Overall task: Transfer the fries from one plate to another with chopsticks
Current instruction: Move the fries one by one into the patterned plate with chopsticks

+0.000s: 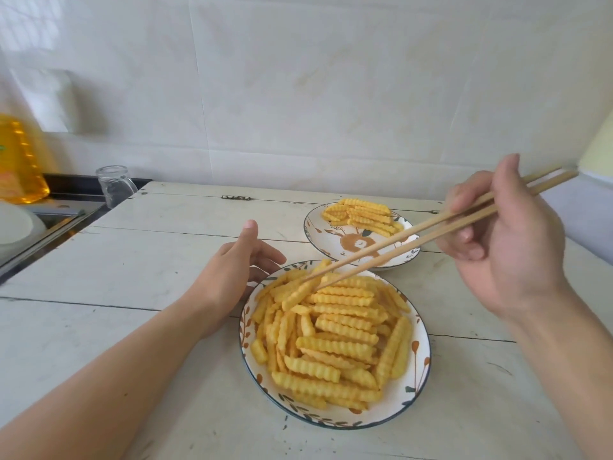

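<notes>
Gripping the chopsticks (414, 242) in our right hand (507, 234), we touch their tips to fries (335, 330) heaped on the near plate (419, 353); our left hand (232, 273) rests open beside its rim.

Two plates on the surface (139, 260)

Near plate (418, 380) sits between left hand (229, 270) and right hand (507, 240); far plate (328, 242) lies behind it.

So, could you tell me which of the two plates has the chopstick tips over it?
The near plate, heaped with fries; the chopsticks merely pass above the far plate.
</notes>
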Motion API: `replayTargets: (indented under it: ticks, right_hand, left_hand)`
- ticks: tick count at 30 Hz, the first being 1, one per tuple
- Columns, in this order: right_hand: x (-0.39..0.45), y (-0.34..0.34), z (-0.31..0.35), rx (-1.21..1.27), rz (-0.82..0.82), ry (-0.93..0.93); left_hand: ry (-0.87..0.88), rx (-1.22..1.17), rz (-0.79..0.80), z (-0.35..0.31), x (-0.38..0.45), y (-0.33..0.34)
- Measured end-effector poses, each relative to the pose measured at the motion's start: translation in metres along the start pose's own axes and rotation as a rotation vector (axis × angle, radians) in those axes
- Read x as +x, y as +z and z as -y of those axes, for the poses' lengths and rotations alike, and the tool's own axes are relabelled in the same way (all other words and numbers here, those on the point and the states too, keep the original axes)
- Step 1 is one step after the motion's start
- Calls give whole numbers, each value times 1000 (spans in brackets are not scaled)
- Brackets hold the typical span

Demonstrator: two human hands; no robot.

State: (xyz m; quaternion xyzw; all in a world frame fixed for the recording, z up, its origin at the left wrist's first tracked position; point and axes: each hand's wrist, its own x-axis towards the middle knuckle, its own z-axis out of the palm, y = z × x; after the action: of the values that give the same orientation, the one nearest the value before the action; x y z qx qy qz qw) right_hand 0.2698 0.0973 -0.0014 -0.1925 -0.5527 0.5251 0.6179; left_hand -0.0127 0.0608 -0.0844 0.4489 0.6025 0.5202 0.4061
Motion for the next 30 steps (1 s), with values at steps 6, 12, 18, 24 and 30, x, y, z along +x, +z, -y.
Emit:
replayTargets:
  ticks: [6,12,18,24,30]
  right_hand:
    - [1,-4,-7,-69,45,22]
    - [11,-14,-1,-85,-233,-61]
    - [16,-38,-21,-572,-429,-231]
    - [18,-42,-55,-885,-239,-310]
    - [23,-39,-74,-989,-120,-383]
  left_hand:
    - [-2,-9,1,1,1,0]
    - [1,-13,5,3,2,-1]
    - [6,-3,-6,5,4,-2]
    - [-4,5,-2,8,7,-4]
    - [-8,0,-3,7,6,-3]
